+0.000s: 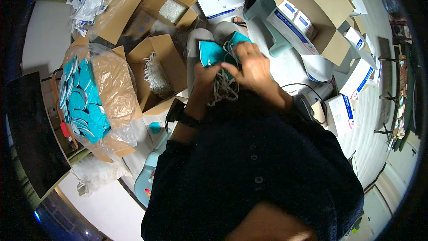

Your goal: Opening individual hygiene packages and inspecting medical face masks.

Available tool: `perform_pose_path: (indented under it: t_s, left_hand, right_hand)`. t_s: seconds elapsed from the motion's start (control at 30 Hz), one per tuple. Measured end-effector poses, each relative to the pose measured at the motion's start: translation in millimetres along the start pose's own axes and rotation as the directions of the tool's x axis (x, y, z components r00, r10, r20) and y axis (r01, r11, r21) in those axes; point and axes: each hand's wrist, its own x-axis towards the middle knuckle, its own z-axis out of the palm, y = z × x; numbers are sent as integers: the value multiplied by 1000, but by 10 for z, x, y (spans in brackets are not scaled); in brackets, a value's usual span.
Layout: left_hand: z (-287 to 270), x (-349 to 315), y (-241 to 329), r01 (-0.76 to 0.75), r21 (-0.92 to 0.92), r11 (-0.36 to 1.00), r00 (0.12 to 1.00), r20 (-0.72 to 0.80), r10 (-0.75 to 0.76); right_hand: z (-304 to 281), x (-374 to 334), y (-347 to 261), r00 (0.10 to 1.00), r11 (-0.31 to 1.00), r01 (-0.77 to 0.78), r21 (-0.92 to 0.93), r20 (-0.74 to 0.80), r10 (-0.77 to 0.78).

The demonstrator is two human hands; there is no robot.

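Note:
Over my lap, between my knees, my hands are close together. My left hand (206, 76) is closed on a teal face mask (211, 53) with white edging. Curled over another teal piece (240, 38) is my right hand (253, 64), its thumb reaching toward the left thumb. Whether the two teal parts are one mask or two, I cannot tell. White elastic straps (223, 90) dangle below and between the hands. Some fingertips are hidden.
At left, a plastic-lined carton holds many teal masks (82, 100). Beside it, an open carton (171, 62) contains white straps (156, 76). White boxes (220, 1) stand ahead. At right are a large open carton (318, 11), a pale green stool (276, 40) and more boxes (341, 114).

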Motion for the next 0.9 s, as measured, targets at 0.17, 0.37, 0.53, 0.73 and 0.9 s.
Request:
perform_pose_path:
  t_s: [0.17,0.37,0.53,0.73,0.9]
  left_hand:
    - [-173,-189,159,-86,694,714,988,-33,152]
    - [20,-468,731,-324,914,246,736,80,672]
    - [313,-279,501,-232,208,950,973,37,230]
    - [349,-302,465,-301,106,948,953,41,299]
    - [328,-320,417,-311,85,946,950,18,311]
  right_hand:
    - [598,-27,615,990,990,-137,31,43,135]
    - [564,-124,600,900,632,-405,661,169,401]
    - [385,-177,272,932,532,-348,772,223,286]
    - [274,-166,272,970,590,-240,771,209,122]
    - [186,-119,256,950,650,-271,710,307,60]
